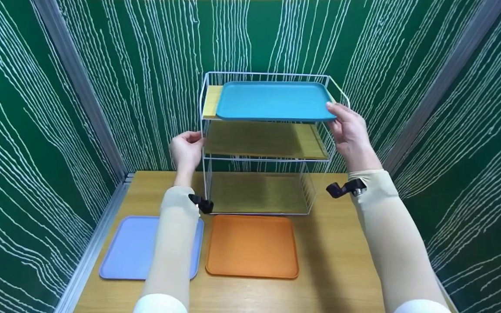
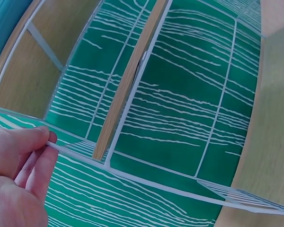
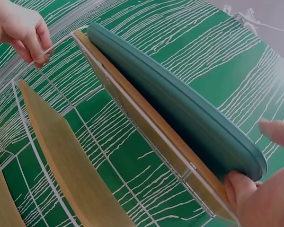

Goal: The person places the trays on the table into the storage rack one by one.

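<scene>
A blue tray [image 1: 274, 101] lies over the top wooden shelf of a white wire rack [image 1: 268, 159]. At the tray's right front corner, my right hand [image 1: 351, 132] holds it with the thumb above and fingers beneath. From the right wrist view, the tray [image 3: 180, 104] is tilted slightly, with a dark gap between it and the shelf board. My left hand [image 1: 187, 150] pinches the rack's left front wire post. Seen in the left wrist view, thumb and fingertips of that hand [image 2: 19, 170] close around the thin white wire.
In front of the rack, an orange tray [image 1: 252, 246] lies flat on the wooden table [image 1: 342, 261]. A lavender tray [image 1: 128, 248] is to its left, partly hidden under my left forearm. Green walls with white lines enclose the back and sides.
</scene>
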{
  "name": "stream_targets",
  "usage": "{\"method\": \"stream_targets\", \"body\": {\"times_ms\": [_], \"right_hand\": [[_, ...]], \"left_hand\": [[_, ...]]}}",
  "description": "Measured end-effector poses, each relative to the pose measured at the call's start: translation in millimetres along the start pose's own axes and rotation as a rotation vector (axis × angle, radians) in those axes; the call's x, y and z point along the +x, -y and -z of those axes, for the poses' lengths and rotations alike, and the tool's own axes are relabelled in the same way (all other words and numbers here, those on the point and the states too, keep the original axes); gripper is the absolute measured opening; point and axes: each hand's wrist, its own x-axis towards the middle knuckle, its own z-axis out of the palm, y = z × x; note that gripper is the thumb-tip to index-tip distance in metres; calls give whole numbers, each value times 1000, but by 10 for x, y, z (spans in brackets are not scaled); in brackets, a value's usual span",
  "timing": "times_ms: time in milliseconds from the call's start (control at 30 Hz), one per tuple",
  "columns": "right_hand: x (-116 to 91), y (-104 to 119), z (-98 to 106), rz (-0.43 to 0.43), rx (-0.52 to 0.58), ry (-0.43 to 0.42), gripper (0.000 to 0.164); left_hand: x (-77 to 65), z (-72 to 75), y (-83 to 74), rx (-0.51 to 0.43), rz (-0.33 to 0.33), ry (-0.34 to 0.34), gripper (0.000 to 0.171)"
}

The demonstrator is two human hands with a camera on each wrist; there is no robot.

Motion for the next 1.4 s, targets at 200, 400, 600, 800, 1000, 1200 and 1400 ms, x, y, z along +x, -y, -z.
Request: {"method": "stream_targets", "body": {"times_ms": [200, 400, 600, 800, 1000, 1200, 1400], "right_hand": [[-31, -45, 53, 42, -67, 89, 96], [-41, -135, 136, 135, -237, 128, 95], [-73, -265, 211, 300, -439, 56, 90], [-101, -399, 201, 426, -461, -11, 80], [-149, -551, 181, 549, -369, -74, 78], [-279, -738, 126, 646, -205, -167, 72], [-344, -933, 48, 1023, -432, -179, 47]], "left_hand": [[19, 10, 2, 6, -5, 3, 11], [-3, 15, 18, 14, -6, 4, 12], [-27, 17, 36, 38, -5, -1, 11], [-27, 19, 13, 37, 0, -10, 11], [-28, 13, -2, 30, 0, -3, 12], [-27, 15, 13, 34, -7, -7, 11], [-27, 8, 16, 46, -32, -14, 10]]}}
